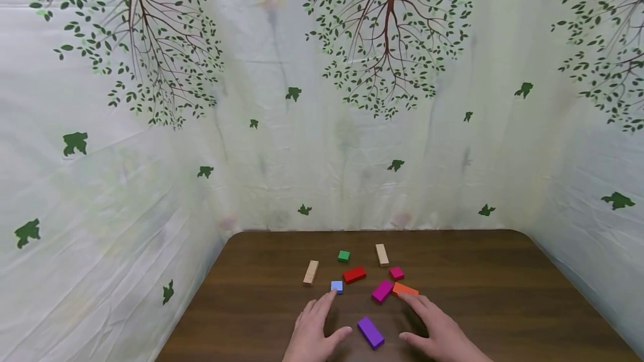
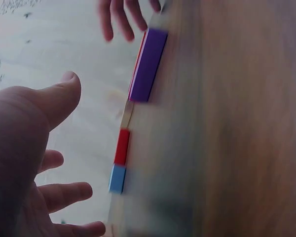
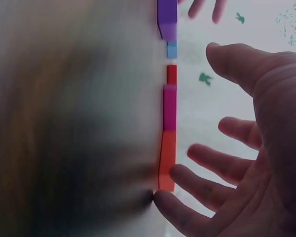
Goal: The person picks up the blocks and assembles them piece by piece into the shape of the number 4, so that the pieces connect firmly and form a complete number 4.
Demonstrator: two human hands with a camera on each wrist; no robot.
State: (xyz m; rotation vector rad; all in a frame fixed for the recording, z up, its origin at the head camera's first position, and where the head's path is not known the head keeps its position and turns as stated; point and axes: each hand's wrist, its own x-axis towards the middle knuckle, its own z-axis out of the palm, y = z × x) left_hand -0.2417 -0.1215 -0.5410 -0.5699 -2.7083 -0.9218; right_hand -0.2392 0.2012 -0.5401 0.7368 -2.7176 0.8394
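My left hand [image 1: 316, 331] hovers over the near part of the table with fingers spread and thumb apart, holding nothing. Its fingertips come nearest a small blue block [image 1: 336, 287]. On the other side, my right hand [image 1: 436, 329] is likewise spread, its fingertips by an orange block [image 1: 405, 289]; whether they touch it I cannot tell. Between the two hands lies a long purple block [image 1: 370, 333]. A magenta block [image 1: 382, 291] sits against or close to the orange one. Behind these are a red block [image 1: 354, 275] and a small crimson block [image 1: 396, 272].
Farther back on the brown wooden table [image 1: 241, 295] lie a small green block [image 1: 344, 256] and two pale wooden blocks, one on the left [image 1: 311, 272] and one on the right [image 1: 382, 255]. A white curtain [image 1: 347, 183] printed with trees and leaves hangs around the table.
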